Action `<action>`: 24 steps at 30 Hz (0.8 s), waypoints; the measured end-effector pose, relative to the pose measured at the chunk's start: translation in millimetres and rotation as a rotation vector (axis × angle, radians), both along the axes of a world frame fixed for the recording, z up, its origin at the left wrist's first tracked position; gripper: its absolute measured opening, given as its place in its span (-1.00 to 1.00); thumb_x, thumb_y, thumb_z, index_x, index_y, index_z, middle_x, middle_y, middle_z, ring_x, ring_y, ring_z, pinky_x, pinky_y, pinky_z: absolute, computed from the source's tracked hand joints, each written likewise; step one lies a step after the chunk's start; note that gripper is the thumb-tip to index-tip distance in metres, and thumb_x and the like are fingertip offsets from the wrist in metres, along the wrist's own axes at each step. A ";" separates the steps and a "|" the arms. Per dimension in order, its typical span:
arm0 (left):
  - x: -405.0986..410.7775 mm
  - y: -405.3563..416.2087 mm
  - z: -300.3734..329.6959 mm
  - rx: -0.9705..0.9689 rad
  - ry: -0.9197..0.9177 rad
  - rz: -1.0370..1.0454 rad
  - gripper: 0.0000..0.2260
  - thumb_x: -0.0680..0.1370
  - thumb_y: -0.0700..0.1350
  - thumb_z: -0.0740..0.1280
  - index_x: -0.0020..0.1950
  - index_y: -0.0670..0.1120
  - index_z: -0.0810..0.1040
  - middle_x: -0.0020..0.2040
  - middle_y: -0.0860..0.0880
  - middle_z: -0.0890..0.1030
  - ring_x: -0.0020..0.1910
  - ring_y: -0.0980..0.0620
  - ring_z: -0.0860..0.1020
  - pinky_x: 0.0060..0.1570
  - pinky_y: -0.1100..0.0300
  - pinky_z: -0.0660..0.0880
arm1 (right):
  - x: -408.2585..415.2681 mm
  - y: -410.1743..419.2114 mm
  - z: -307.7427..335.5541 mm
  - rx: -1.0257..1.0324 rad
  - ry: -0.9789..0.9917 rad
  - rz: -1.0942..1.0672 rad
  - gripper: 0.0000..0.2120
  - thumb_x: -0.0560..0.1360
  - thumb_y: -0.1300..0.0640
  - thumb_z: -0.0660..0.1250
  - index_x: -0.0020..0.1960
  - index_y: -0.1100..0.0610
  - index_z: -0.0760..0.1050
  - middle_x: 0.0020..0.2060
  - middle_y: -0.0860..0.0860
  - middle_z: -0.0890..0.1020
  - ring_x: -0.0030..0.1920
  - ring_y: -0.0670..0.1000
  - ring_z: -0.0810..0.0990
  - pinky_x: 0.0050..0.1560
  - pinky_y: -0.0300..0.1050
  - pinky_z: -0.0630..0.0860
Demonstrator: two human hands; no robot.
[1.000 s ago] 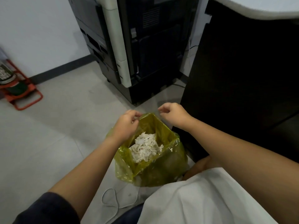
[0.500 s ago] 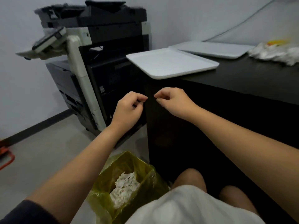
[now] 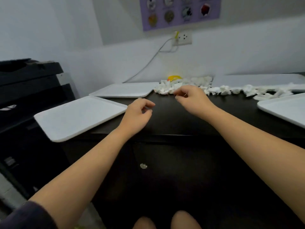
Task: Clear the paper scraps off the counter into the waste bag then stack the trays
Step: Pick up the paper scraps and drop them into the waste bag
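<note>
White crumpled paper scraps (image 3: 212, 87) lie in a long heap along the back of the dark counter (image 3: 173, 119). My right hand (image 3: 192, 100) hovers just in front of the heap's left end, fingers loosely curled, holding nothing. My left hand (image 3: 137, 114) hangs over the bare counter, loosely curled and empty. A white tray (image 3: 77, 116) overhangs the counter's left front corner. A second tray (image 3: 125, 90) lies behind it, and a third (image 3: 283, 108) sits at the right edge. The waste bag is out of view.
A black copier (image 3: 28, 90) stands left of the counter. A yellow object (image 3: 174, 78) sits behind the scraps by the wall. A cable runs to a wall socket (image 3: 182, 38). The cabinet door below has a round knob (image 3: 143, 166).
Both hands left the yellow bag on the floor and rose to the counter top. The view swung up from the bag to the counter; the bag has dropped out of sight.
</note>
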State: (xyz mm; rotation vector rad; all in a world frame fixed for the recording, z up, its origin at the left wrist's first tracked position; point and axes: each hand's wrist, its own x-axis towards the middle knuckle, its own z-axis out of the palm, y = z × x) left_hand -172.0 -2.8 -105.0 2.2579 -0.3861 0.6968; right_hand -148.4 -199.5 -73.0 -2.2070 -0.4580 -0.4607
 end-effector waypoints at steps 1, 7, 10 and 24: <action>12.3 -15.3 0.7 0.011 0.009 -0.033 -0.81 0.48 -0.30 0.30 0.01 -0.07 0.59 -0.07 0.05 0.56 -0.13 0.16 0.51 -0.13 0.57 0.35 | 6.2 -16.5 -1.8 0.010 0.016 -0.044 -0.80 0.52 0.24 0.26 0.12 0.17 0.56 -0.06 0.04 0.59 -0.12 -0.07 0.48 -0.08 -0.30 0.33; 76.0 -98.0 -2.6 0.034 0.042 -0.165 -0.79 0.48 -0.31 0.28 0.03 -0.09 0.60 -0.09 0.08 0.52 -0.13 0.15 0.49 -0.13 0.58 0.35 | 34.6 -94.5 -22.2 0.006 0.035 -0.300 -0.75 0.52 0.30 0.21 0.16 0.22 0.54 0.11 0.10 0.57 0.06 0.01 0.52 0.04 -0.28 0.32; 106.1 -126.7 -1.3 0.097 0.059 -0.204 -0.78 0.48 -0.30 0.26 0.07 -0.11 0.59 -0.06 0.08 0.50 -0.10 0.16 0.47 -0.13 0.56 0.34 | 52.6 -114.5 -26.5 0.042 0.029 -0.410 -0.74 0.49 0.35 0.21 0.14 0.28 0.54 0.10 0.17 0.56 0.12 0.12 0.52 0.10 -0.18 0.36; 215.6 -199.8 -15.9 0.143 0.134 -0.150 -0.66 0.49 -0.07 0.37 0.23 -0.13 0.49 0.15 -0.08 0.46 0.16 0.02 0.40 0.11 0.33 0.27 | 142.3 -149.5 -42.4 -0.073 0.007 -0.527 -0.64 0.47 0.29 0.28 0.26 0.21 0.44 0.23 0.11 0.41 0.22 0.11 0.41 0.06 -0.20 0.28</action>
